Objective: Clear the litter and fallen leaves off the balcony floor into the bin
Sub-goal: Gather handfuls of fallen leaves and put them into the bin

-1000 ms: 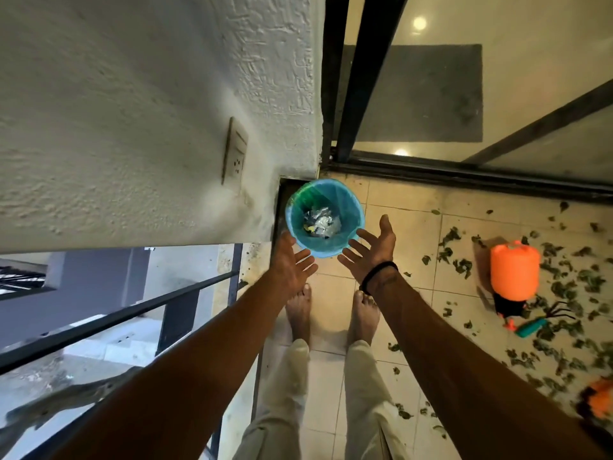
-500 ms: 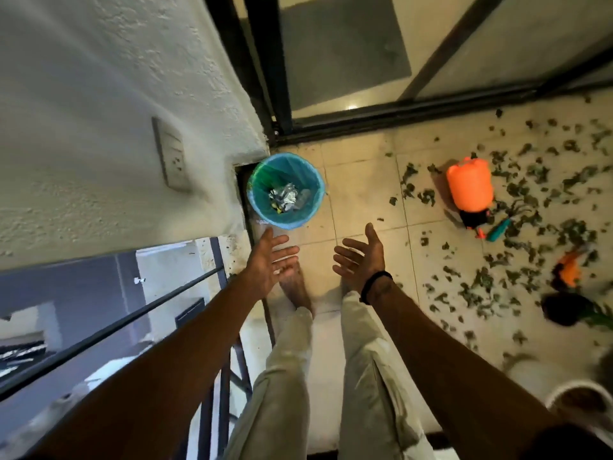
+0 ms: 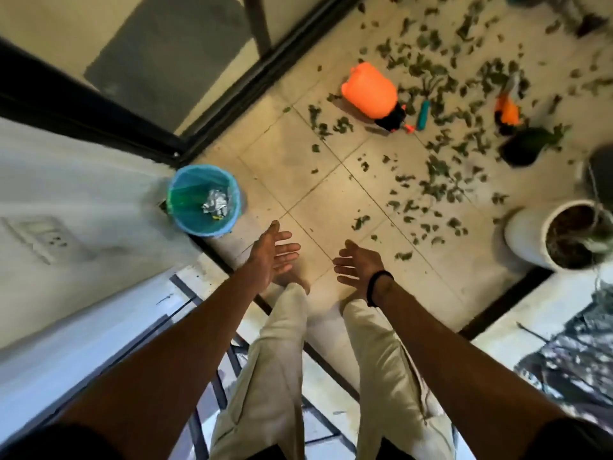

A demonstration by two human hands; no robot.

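A blue bin [image 3: 232,180] stands in the balcony corner by the white wall, with crumpled silver litter [image 3: 216,201] inside. My left hand [image 3: 270,255] hovers just below and right of the bin, palm up, fingers straight, holding nothing. My right hand [image 3: 356,265], with a black band at the wrist, is held palm up beside it, also holding nothing. Fallen green leaves [image 3: 438,180] lie scattered over the tiled floor to the right, well beyond both hands.
An orange sprayer jug [image 3: 371,89] lies on the tiles among the leaves, with a teal tool [image 3: 423,116] and an orange tool [image 3: 507,109] nearby. A white plant pot [image 3: 530,234] and a black pot [image 3: 524,146] stand at the right. Railing bars run behind my legs.
My view has swung right, bringing more leaves and the pots into sight. Both hands have drawn back from the bin, staying palm up with nothing in them.
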